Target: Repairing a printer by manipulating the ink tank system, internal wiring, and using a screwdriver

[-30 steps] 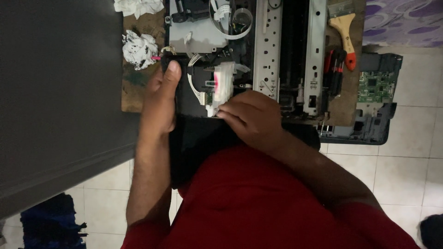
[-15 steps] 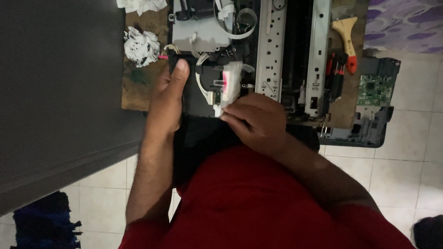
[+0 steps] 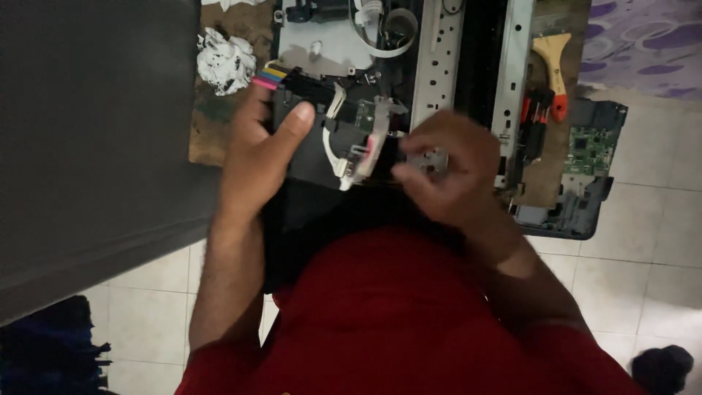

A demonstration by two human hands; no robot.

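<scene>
Fingers of your two hands are both curled onto the one thing nearest you. Your left hand is wrapped around the left side of the black plastic printer carriage block, thumb laid flat across its top face and the other fingers out of sight behind its edge, just under a small strip of yellow, magenta and blue colour tabs. Your right hand has its fingers bent in close, tips pinched at a small grey metal piece on the block's right side; the blur makes it hard to tell how firmly it grips. Between your hands, one white plastic lever with a pink mark stands up from the block, beside one curved white ribbon cable.

Beyond that lies the one opened printer chassis, with two pale perforated metal rails running away from you and a second white ribbon cable looped at its far end. One crumpled ink-stained white tissue sits on the brown wooden board to the left. To the right you have one wooden-handled brush, a red-and-black screwdriver set, and one green circuit board lying in a dark plastic housing.
</scene>
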